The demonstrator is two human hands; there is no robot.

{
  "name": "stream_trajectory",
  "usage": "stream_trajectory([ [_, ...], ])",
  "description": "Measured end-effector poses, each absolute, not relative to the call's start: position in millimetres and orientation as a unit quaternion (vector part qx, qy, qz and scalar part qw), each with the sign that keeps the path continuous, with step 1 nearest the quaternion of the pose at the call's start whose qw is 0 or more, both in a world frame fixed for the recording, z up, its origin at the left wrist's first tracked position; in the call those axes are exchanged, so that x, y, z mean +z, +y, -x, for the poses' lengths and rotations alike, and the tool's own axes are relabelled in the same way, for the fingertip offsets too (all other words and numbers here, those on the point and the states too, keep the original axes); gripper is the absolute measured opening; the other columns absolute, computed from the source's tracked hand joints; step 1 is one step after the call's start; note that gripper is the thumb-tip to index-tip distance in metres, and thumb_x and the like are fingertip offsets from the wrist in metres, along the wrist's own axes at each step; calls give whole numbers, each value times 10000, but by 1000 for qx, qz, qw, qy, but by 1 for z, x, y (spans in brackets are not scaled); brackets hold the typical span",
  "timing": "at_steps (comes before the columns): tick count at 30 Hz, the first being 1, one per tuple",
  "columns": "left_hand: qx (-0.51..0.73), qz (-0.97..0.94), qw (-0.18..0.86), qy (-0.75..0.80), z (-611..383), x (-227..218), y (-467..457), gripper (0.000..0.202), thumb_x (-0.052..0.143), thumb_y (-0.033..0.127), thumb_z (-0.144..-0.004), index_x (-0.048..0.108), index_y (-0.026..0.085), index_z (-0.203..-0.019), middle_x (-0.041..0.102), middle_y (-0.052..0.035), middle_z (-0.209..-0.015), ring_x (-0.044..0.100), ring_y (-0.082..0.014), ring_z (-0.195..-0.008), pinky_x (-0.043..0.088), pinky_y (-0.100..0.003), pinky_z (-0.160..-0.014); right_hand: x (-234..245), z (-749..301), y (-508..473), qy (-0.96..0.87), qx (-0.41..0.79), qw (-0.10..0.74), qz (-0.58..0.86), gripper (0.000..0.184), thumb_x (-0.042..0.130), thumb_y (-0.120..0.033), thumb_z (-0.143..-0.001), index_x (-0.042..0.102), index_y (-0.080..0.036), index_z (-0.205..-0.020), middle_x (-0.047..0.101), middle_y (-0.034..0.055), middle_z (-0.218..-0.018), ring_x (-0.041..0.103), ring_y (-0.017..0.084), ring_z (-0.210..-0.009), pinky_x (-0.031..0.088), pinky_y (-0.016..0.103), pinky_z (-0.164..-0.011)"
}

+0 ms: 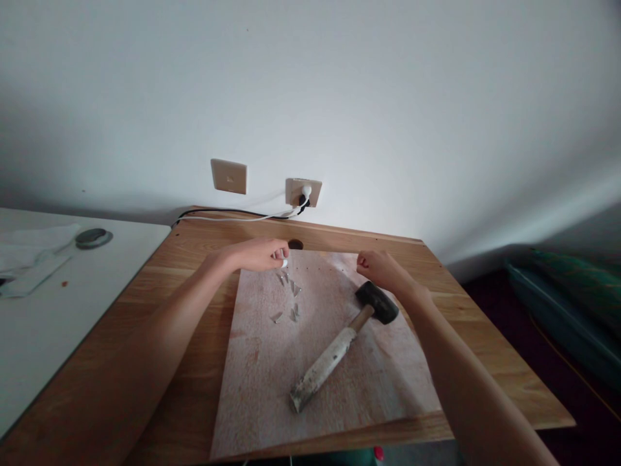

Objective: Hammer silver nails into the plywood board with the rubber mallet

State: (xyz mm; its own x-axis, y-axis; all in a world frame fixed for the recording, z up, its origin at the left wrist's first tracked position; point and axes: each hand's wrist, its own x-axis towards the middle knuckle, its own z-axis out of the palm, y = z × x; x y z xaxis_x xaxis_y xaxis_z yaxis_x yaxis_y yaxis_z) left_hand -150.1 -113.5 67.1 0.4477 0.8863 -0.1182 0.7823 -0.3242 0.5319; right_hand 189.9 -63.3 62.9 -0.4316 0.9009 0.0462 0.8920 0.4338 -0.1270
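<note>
My left hand [262, 254] is closed at the upper left of a thin pinkish board [272, 382], with a small white piece [284, 263] showing under its curled fingers. Just below it, several small shiny clear or metallic pieces [295, 289] lie scattered on the board. Over the board's upper right edge, my right hand [381, 268] is also closed, and what its fingers hold, if anything, is hidden. A mallet [326, 362] rests diagonally across the board, its black head [377, 302] just below my right hand and its worn whitish handle pointing toward me.
Beneath the board is a wooden desk [490, 349] with a round cable hole [295, 244]. Cables [242, 212] run along its back to a wall socket [303, 192]. A white table [43, 343] adjoins on the left; a dark green cushion-like object [567, 310] lies at right.
</note>
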Motion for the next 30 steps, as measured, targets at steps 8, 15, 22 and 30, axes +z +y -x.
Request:
stream_trajectory([
  [8, 99, -818, 237, 515, 149, 64, -111, 310, 580, 251, -888, 719, 185, -1157, 792, -82, -1121, 736, -240, -995, 531, -305, -876, 87, -121, -113, -919, 159, 70, 353, 199, 656, -142, -993, 838, -199, -1048, 821, 63, -985, 739, 169, -811, 535, 259, -761],
  [15, 93, -812, 245, 521, 153, 62, -111, 341, 559, 177, -900, 693, 201, -1213, 792, -65, -1140, 736, -208, -965, 534, -285, -859, 69, -60, -135, -944, 190, 68, 260, 231, 673, -87, -985, 810, -156, -1157, 789, 107, -1046, 725, 198, -895, 535, 293, -828],
  [22, 155, -817, 216, 512, 154, 66, -109, 234, 552, 147, -866, 719, 194, -1023, 792, -53, -1027, 732, -209, -932, 524, -288, -845, 73, -104, -142, -924, 184, 138, 307, 233, 606, -94, -1032, 786, -169, -1159, 753, 99, -1043, 722, 202, -903, 543, 323, -851],
  [30, 248, -790, 219, 516, 164, 63, -112, 143, 566, 316, -904, 656, 205, -897, 744, -39, -885, 693, -206, -821, 532, -313, -780, 56, -203, -190, -842, 112, 315, 423, 171, 583, -253, -1061, 741, -223, -1117, 720, 83, -1064, 713, 235, -955, 586, 353, -869],
])
